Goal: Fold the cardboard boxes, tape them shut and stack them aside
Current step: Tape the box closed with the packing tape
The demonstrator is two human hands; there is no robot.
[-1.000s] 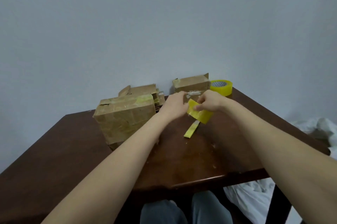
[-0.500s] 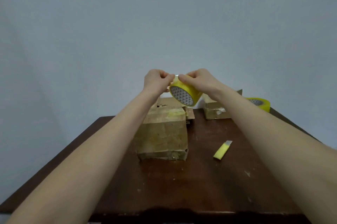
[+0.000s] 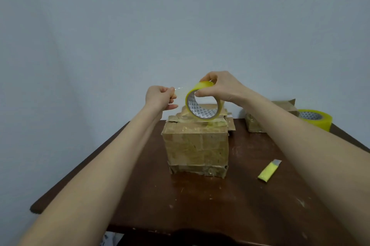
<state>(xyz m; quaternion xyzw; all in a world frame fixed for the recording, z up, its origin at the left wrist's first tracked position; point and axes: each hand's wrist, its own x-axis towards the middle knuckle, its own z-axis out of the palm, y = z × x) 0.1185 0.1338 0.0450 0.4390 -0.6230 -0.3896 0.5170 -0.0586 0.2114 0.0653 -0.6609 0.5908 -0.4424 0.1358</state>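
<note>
A folded cardboard box (image 3: 196,146), patched with old tape, stands in the middle of the dark wooden table (image 3: 210,205). Above its top, my right hand (image 3: 218,88) grips a yellow tape roll (image 3: 203,104), fingers through its core. My left hand (image 3: 160,97) pinches the free end of the tape, a short clear strip stretched from the roll to the left. More flattened cardboard (image 3: 230,123) lies behind the box. A second small box (image 3: 258,123) sits at the back right, partly hidden by my right forearm.
A second yellow tape roll (image 3: 314,118) lies at the table's back right corner. A yellow utility knife (image 3: 269,170) lies right of the box. The table's left edge runs diagonally; a plain wall stands behind.
The roll was lifted off the table into the air above the box. My left hand has pulled away to the left, drawing a short strip of tape off the roll.
</note>
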